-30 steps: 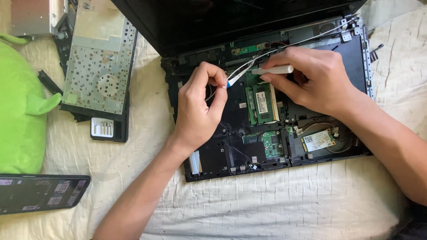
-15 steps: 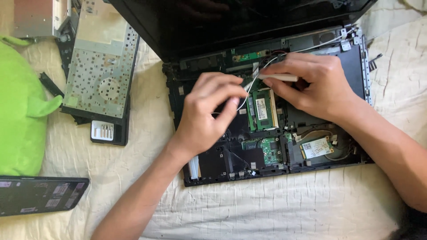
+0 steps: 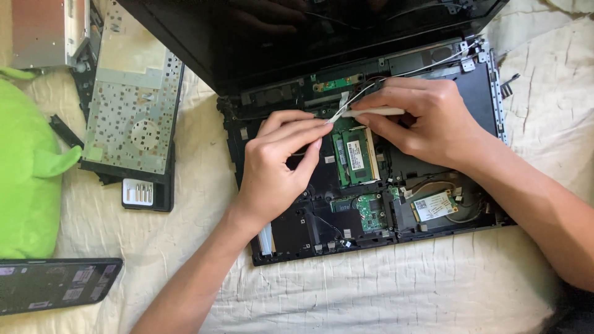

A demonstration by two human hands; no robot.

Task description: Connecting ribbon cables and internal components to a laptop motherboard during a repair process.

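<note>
We see an opened laptop base [image 3: 433, 232] lying on a cream bedsheet [image 3: 383, 291], lid/screen [image 3: 297, 37] tilted back at far side. Our left hand [image 3: 278, 164] sits over the base's left-centre, fingers pinched shut on a thin white cable [image 3: 346, 105] near the far edge of the board. Right hand [image 3: 427, 120] is just right of it, closed around a white pen-like tool [image 3: 374, 112], tip pointing left toward the cable; the two hands' fingertips are near each other, nearly touching. Green memory module [image 3: 356, 154] lies between and just near of both hands; small green card [image 3: 371, 210] and a white-labelled wireless card [image 3: 436, 204] sit nearer, by the base's near edge.

Room: sheet near of the base is open; right side past the hinge also free. Left is crowded w/ removed keyboard [image 3: 133, 105] face down, small black bit holder [image 3: 145, 195] touching its near edge, green plush [image 3: 28, 173] at left edge, phone [image 3: 55, 284] near-left corner.

Vs 0.5 s ago: left hand's fingers shifted slightly farther/right toward the tool, cable pulled straighter; right hand approx same spot. Base, keyboard, phone unchanged.
</note>
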